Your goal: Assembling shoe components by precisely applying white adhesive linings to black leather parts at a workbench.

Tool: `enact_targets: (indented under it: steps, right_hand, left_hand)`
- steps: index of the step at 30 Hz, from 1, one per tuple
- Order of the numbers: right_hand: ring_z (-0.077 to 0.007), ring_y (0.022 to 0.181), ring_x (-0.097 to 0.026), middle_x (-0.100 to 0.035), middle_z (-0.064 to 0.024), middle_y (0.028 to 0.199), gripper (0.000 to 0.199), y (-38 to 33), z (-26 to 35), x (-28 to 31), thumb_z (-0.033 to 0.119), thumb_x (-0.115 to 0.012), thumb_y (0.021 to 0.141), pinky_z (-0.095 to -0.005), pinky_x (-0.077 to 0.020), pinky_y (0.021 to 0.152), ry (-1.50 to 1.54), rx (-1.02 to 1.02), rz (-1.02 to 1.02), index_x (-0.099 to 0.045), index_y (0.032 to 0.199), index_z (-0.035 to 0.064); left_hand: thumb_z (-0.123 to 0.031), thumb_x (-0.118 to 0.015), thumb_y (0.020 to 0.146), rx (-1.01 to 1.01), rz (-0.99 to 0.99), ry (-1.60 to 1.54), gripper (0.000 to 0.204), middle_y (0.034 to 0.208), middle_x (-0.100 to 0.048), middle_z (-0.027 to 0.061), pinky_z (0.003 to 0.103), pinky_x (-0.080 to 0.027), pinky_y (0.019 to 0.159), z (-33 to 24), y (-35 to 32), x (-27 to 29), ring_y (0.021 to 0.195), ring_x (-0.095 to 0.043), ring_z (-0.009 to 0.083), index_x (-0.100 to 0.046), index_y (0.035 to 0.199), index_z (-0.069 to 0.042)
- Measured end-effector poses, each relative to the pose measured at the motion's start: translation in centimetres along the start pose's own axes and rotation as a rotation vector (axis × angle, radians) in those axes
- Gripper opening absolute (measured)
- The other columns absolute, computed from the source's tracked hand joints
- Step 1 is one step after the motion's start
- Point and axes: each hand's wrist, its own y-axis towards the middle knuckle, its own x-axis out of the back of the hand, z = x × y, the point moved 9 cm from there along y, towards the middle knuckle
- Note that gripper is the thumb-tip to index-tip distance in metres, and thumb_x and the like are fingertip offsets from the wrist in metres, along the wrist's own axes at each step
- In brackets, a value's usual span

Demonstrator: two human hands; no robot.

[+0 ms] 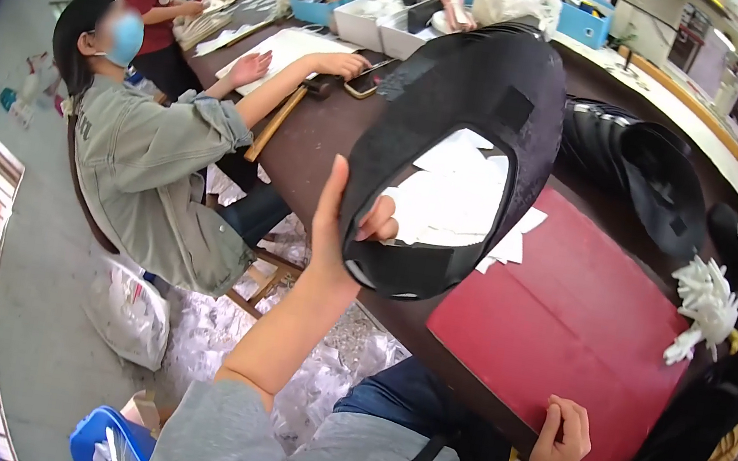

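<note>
You raise a black shell-shaped piece (456,75) over the dark worktable (306,139) with your left hand (332,234), thumb against the outside and fingers hooked through its oval opening, the grip closed on the rim. Your right hand (564,440) is loosely curled by the near edge of a red board (556,328); nothing shows in it, though whether the fingertips pinch something small cannot be told. The work on this piece looks well along: it has its curved form, a finished-looking edge around the opening and a dark square patch (509,110) on its face, while white sheets (452,195) show through the gap from the table behind. Similar black pieces (667,176) stand nested beyond the board, apparently in much the same state. What remains seems to be your look over this one and its setting down, for it is held clear of both board and stack; whether any further work is due on it does not show. Past your left arm, a seated co-worker (172,161) reaches across the same table.
</note>
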Motion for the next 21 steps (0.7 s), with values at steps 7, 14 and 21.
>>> enact_targets:
  steps: [7,14,21]
  right_hand:
    - [-0.0206,0.072,-0.055,-0.064,-0.01,0.086,0.01,2.0,-1.1,-3.3,-0.003,-0.061,0.08,-0.0283,-0.0441,0.064,-0.122,0.007,0.029,-0.066,0.088,-0.0002]
    - [-0.022,0.073,-0.055,-0.062,-0.0103,0.087,0.009,3.7,-2.1,-4.2,0.0,-0.058,0.085,-0.029,-0.0444,0.066,-0.202,-0.001,0.07,-0.064,0.091,-0.0008]
    - [-0.0216,0.073,-0.055,-0.063,-0.0101,0.087,0.009,4.9,-1.8,-5.0,0.001,-0.06,0.082,-0.029,-0.0439,0.065,-0.166,-0.055,0.135,-0.065,0.09,0.0001]
  left_hand:
    - [-0.047,-0.044,0.098,-0.02,-0.179,-0.021,0.052,0.051,-0.038,-0.0016,0.021,-0.025,0.046,-1.3,3.1,6.4,0.046,-0.033,0.0059,-0.048,0.059,-0.012]
    - [-0.033,-0.063,0.089,-0.916,-0.359,1.654,0.03,0.069,-0.06,0.0019,0.027,-0.045,0.055,-13.3,2.9,2.4,0.058,-0.055,0.0165,-0.064,0.093,-0.004]
    - [-0.024,-0.071,0.077,-0.294,0.367,2.779,0.021,0.083,-0.063,0.0007,0.029,-0.045,0.067,-9.2,6.4,10.1,0.07,-0.059,0.0189,-0.065,0.093,-0.012]
